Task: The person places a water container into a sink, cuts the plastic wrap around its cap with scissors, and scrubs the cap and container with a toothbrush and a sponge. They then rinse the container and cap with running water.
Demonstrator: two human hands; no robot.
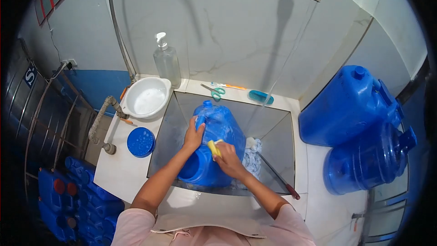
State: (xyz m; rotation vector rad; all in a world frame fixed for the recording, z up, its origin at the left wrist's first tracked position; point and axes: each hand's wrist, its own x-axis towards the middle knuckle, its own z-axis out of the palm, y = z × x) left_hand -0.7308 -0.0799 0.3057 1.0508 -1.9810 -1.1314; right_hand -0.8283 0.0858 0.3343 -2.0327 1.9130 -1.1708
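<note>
jerrycan: blue plastic jerrycan [225, 132] sits down in the grey sink [278, 157], its wide mouth [191, 168] turned toward the person, its small cap [207, 103] at the far end.
left hand: curled at the jerrycan's handle [200, 120]; from where i stand i cannot tell how far the fingers wrap under it. call it left hand [194, 136].
right hand: bent round a yellow sponge [213, 148], pinching it against the jerrycan's side; right hand [228, 158].
weight: probably light for its bulk if empty, though i cannot see how much water is inside; any water would make it lurch.
wall: looks like stiff moulded plastic, likely to give a little under a hard push and hardly fragile.
wet skin: whitish streaks and a wet shine suggest it is slippery, so flat palms on the round sides would slide.
best hold: the handle, i'd judge, with the rim of the wide mouth as a second grip.
sink floor: crumpled patterned cloth [251, 160] lies just beside the jerrycan, on the person's right; a rod with a reddish handle [292, 191] leans over the near edge.
</note>
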